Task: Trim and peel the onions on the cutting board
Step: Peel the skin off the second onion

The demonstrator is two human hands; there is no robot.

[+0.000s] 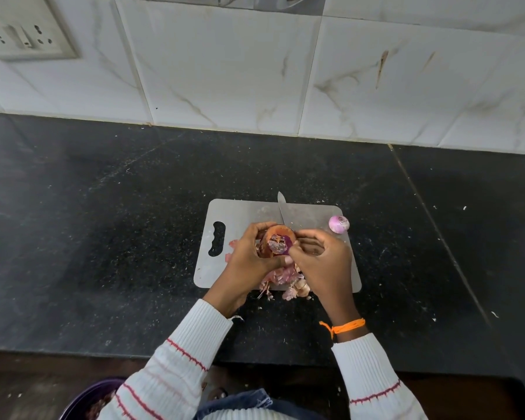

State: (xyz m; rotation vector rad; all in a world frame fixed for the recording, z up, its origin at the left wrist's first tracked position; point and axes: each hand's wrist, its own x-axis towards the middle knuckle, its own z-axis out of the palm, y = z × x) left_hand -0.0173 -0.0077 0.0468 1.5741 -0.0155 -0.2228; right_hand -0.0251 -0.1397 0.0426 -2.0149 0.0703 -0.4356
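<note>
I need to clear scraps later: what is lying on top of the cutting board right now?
On the cutting board: a knife, a peeled onion at its far right corner, and loose skins at the near edge. The hands hide whatever lies beneath them.

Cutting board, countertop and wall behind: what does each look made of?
Cutting board: thin grey sheet with a cut-out handle slot, matte with a faint sheen; brushed steel or plastic, the look leaves it open. Countertop: black speckled polished stone, probably granite, with a visible seam. Wall: glossy white tiles with marble-like veining and grout lines, likely ceramic.
</note>
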